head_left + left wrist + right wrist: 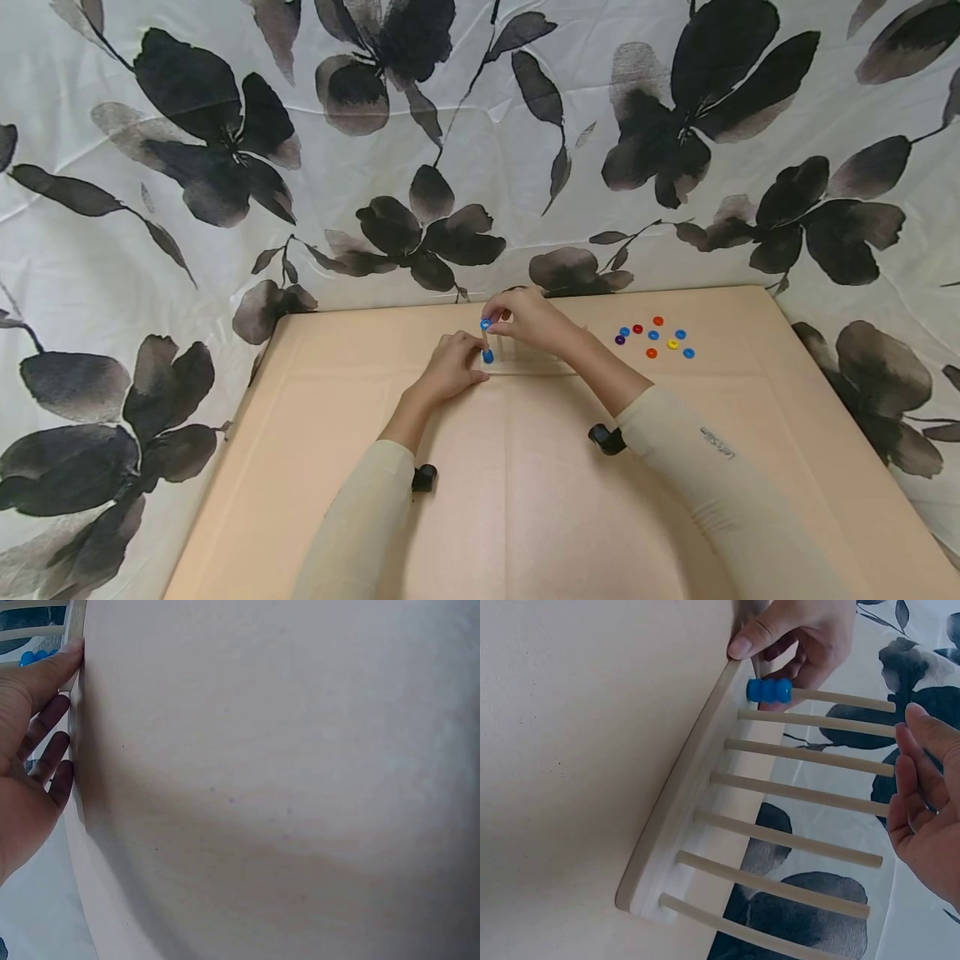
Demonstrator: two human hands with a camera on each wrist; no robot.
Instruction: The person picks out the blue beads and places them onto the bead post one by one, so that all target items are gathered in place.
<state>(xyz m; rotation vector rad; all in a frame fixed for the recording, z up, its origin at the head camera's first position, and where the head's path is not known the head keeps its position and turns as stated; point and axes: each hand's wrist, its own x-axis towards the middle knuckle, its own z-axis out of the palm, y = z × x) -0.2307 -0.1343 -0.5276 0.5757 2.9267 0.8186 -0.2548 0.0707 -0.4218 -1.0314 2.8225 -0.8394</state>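
A wooden peg rack (pixel 682 795) with several thin upright pegs (pixel 802 791) stands near the table's back edge. My left hand (pixel 447 365) grips the rack's left end, thumb on the front of the base and fingers behind. Blue beads (pixel 769 691) are stacked at the foot of the leftmost peg, beside that hand. Up at the same peg's tip, my right hand (pixel 528 321) pinches another blue bead (pixel 486 323) between thumb and fingertips. That bead is hidden in the right wrist view. The other pegs carry no beads.
Loose beads in blue, red, orange, yellow and purple, such as a yellow one (pixel 672 344), lie scattered on the table (pixel 510 483) right of the rack. Behind the table hangs a white cloth (pixel 525 158) with dark flowers.
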